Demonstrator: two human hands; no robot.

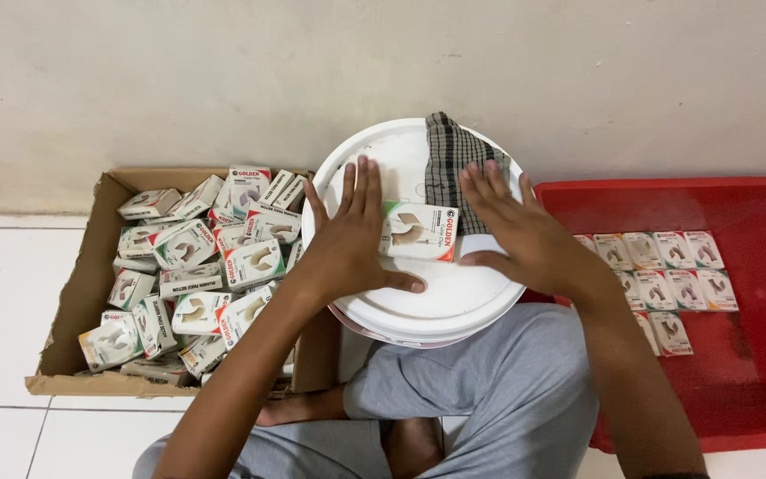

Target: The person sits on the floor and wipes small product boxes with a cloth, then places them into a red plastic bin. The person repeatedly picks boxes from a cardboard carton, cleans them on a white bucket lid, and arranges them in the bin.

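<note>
- A small flat white carton point(418, 231) with a red corner and a picture of a tan pipe elbow lies on the white bucket lid point(436, 306), a little far of the lid's middle, between the two hands.
- The left hand point(352, 232) lies spread and flat on the lid, fingers pointing far, its edge touching the carton's left end; it grips nothing.
- The right hand point(518, 229) is likewise open and flat, fingers fanned, at the carton's right end; whether it presses the carton or only the lid I cannot tell.
- A dark checked cloth point(454, 160) hangs over the lid's far rim, just beyond the right hand's fingertips.
- The lid sits on a bucket in front of the person's crossed legs in grey trousers point(489, 390).
- To the left, an open cardboard box point(82, 284) on the tiled floor holds a jumbled heap of like cartons point(206, 266).
- To the right, a red tray point(755, 355) carries flattened cartons point(667, 266) laid in neat rows.
</note>
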